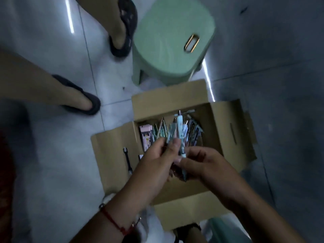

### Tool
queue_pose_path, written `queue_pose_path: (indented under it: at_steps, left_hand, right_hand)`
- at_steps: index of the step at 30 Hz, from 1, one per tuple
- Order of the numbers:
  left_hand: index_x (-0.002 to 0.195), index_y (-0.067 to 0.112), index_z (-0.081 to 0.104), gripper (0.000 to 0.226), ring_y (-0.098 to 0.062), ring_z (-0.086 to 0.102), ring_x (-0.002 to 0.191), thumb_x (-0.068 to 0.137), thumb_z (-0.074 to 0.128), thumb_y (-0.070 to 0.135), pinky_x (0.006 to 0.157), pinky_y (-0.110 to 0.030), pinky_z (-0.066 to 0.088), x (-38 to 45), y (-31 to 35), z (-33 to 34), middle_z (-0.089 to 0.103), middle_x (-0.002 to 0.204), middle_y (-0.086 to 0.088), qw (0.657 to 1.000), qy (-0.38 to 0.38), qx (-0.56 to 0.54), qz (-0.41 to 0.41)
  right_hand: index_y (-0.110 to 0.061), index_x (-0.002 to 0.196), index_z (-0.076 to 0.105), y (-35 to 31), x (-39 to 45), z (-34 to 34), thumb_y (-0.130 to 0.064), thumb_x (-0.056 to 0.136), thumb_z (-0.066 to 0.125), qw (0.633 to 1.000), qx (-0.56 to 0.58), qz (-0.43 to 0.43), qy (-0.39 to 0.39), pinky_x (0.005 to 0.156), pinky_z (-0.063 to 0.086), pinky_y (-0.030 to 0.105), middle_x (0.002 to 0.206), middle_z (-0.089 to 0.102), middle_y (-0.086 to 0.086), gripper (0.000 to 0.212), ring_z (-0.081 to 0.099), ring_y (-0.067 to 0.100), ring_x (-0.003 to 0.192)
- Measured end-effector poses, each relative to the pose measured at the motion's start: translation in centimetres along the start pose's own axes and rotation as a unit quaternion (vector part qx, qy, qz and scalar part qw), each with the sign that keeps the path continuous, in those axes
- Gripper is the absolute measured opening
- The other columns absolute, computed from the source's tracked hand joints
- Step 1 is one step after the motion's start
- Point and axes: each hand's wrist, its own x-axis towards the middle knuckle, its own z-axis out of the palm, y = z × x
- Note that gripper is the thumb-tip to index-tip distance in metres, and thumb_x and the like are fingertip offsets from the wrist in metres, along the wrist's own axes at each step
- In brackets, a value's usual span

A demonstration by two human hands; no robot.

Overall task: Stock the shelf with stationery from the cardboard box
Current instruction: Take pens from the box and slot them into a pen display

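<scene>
Whole frame motion-blurred; print on the pens unreadable. Lower ends of the held pens hidden behind left hand and right hand; count in the grip cannot be told. Near part of cardboard box interior covered by both hands and forearms. Pink packet: label too small to read, lower end hidden by the left hand. Two legs in dark sandals cut off at left and top edges. Dark object on left flap: identity unclear.

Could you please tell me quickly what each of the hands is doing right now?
Left hand: holds a bunch of patterned pens.
Right hand: pinches a light blue pen.
</scene>
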Motion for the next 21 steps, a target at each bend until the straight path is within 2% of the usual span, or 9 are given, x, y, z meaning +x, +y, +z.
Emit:
queue_pose_path:
  at_steps: [3,6,8,10,12,15,18,21]
  left_hand:
    - [0.103,0.020,0.062,0.038,-0.012,0.053,0.054,0.092,0.052,0.055,0.048,-0.029,0.044,-8.2,7.7,-1.5,0.057,0.064,0.006,0.999,-0.014,0.006,0.033]
    - [0.107,0.012,0.060,0.026,-0.017,0.060,0.058,0.101,0.045,0.033,0.053,-0.031,0.054,-18.2,16.0,-3.8,0.065,0.071,-0.004,0.998,0.010,-0.018,0.062]
    - [0.109,0.008,0.057,0.023,-0.020,0.060,0.058,0.103,0.042,0.025,0.056,-0.033,0.054,-25.3,21.0,-6.0,0.065,0.070,-0.004,0.994,0.022,-0.056,0.093]
    - [0.112,0.011,0.057,0.020,-0.019,0.057,0.058,0.104,0.040,0.019,0.054,-0.032,0.051,-32.1,24.7,-8.4,0.062,0.070,-0.004,0.989,0.020,-0.067,0.130]
    - [0.108,0.013,0.059,0.019,-0.017,0.055,0.059,0.104,0.041,0.015,0.055,-0.031,0.048,-37.9,27.1,-10.7,0.059,0.073,-0.005,0.986,0.032,-0.047,0.157]
    - [0.113,0.027,0.059,0.022,-0.015,0.045,0.057,0.104,0.042,0.017,0.052,-0.029,0.040,-45.2,29.3,-13.1,0.051,0.071,0.001,0.981,0.051,0.002,0.189]
    - [0.108,0.047,0.060,0.019,-0.008,0.040,0.051,0.102,0.043,0.039,0.050,-0.025,0.034,-50.1,29.9,-14.5,0.046,0.065,0.010,0.966,0.113,0.078,0.221]
    - [0.095,0.039,0.061,0.022,-0.002,0.043,0.049,0.100,0.042,0.049,0.053,-0.029,0.035,-55.0,29.4,-16.2,0.051,0.061,0.016,0.942,0.204,0.105,0.244]
  right_hand:
    - [-0.003,0.087,0.072,-7.3,-7.2,3.0,-0.013,0.094,0.064,0.998,-0.046,-0.039,0.014,0.064,0.043,0.032,0.076,0.067,0.021,0.015,0.056,0.020,0.067]
    - [-0.012,0.096,0.075,-15.1,-16.0,6.6,-0.015,0.096,0.061,0.995,-0.050,-0.081,0.033,0.062,0.044,0.028,0.070,0.062,0.007,0.014,0.056,0.019,0.067]
    - [-0.011,0.100,0.072,-20.3,-22.0,9.4,-0.013,0.097,0.057,0.991,-0.047,-0.114,0.057,0.059,0.044,0.025,0.070,0.059,0.004,0.016,0.054,0.019,0.066]
    - [-0.018,0.105,0.072,-24.3,-27.3,12.8,-0.008,0.097,0.055,0.985,-0.060,-0.146,0.073,0.061,0.047,0.029,0.071,0.060,0.003,0.021,0.055,0.018,0.066]
    - [-0.031,0.109,0.071,-27.1,-31.4,16.3,-0.018,0.095,0.058,0.975,-0.105,-0.176,0.086,0.066,0.049,0.039,0.072,0.062,-0.002,0.024,0.057,0.016,0.068]
    - [-0.043,0.104,0.069,-30.1,-35.7,21.2,-0.025,0.095,0.058,0.964,-0.139,-0.215,0.076,0.060,0.042,0.031,0.065,0.056,-0.008,0.023,0.052,0.013,0.063]
    - [-0.033,0.099,0.069,-32.4,-37.8,24.5,-0.028,0.097,0.056,0.953,-0.160,-0.252,0.058,0.055,0.039,0.024,0.058,0.048,-0.014,0.015,0.046,0.007,0.057]
    - [-0.029,0.093,0.070,-34.6,-38.6,27.6,-0.030,0.099,0.051,0.942,-0.187,-0.278,0.008,0.054,0.041,0.019,0.064,0.050,-0.008,0.020,0.048,0.006,0.055]
